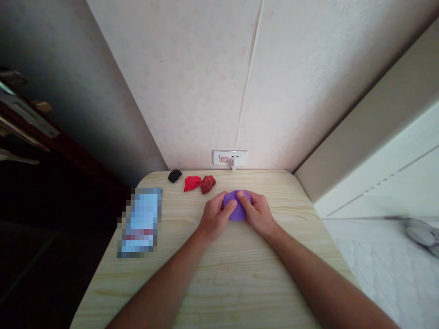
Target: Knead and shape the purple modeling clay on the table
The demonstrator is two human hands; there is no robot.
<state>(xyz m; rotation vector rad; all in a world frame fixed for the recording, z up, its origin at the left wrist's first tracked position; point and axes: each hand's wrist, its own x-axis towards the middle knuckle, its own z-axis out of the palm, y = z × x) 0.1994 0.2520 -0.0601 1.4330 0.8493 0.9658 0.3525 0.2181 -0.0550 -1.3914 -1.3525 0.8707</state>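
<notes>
A flattened, roundish piece of purple modelling clay (240, 213) is held between both hands above the wooden table. My left hand (216, 216) grips its left edge, with the thumb lying on its face. On the opposite side my right hand (258, 211) pinches the clay, its thumb near the upper edge. The other fingers are mostly hidden behind the piece. Just beyond my left hand lie a brownish-red lump (207, 184) and a bright red lump (192, 183). A small black lump (174, 176) sits farther left, close to the wall.
A blurred-out phone-like rectangle (142, 219) lies on the left of the pale wooden table (236, 283). Behind the table, a wall socket (219, 157) holds a white plug with a cable running up. A dark door stands left, a pale panel (370, 137) right.
</notes>
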